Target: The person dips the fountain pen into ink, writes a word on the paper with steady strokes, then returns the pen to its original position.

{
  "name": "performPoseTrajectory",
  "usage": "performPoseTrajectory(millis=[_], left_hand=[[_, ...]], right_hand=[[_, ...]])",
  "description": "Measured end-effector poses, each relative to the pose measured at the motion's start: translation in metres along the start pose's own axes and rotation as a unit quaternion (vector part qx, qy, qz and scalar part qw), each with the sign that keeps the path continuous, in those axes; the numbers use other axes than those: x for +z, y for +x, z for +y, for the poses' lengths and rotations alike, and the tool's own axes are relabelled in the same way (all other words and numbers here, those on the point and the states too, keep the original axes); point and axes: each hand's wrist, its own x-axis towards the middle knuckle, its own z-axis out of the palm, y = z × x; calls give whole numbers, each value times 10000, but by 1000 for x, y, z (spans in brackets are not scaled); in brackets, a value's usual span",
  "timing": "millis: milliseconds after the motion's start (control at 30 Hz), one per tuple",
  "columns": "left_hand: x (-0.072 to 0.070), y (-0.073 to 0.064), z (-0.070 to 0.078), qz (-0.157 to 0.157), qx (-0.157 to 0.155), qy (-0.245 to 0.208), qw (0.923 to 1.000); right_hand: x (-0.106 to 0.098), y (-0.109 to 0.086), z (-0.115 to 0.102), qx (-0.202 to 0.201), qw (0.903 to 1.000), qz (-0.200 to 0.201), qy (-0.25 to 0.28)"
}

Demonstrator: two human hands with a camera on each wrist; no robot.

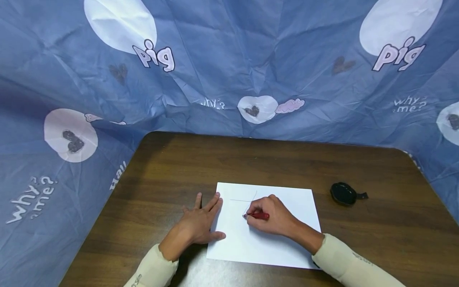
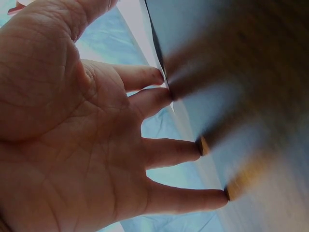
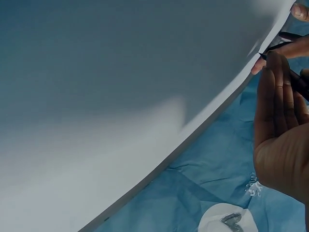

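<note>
A white sheet of paper lies on the table, bearing a thin horizontal line and a slanting stroke that crosses it. My right hand pinches a red pen, its tip at the lower end of the slanting stroke. In the right wrist view the pen looks dark, sticking out beside the curled fingers of the right hand. With fingers spread, my left hand rests at the sheet's left edge, thumb and nearest fingertips on the paper. The left wrist view shows the palm, holding nothing.
A small black pan-shaped dish with a short handle sits on the brown wooden table, right of the paper. Behind the table and along its left side hangs a blue printed cloth.
</note>
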Motion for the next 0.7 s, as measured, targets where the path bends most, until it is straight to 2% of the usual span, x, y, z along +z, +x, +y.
performPoseTrajectory(millis=[700], left_hand=[[1, 1, 0, 13, -1, 59, 10000]], right_hand=[[5, -2, -7, -313, 9991, -293, 59]])
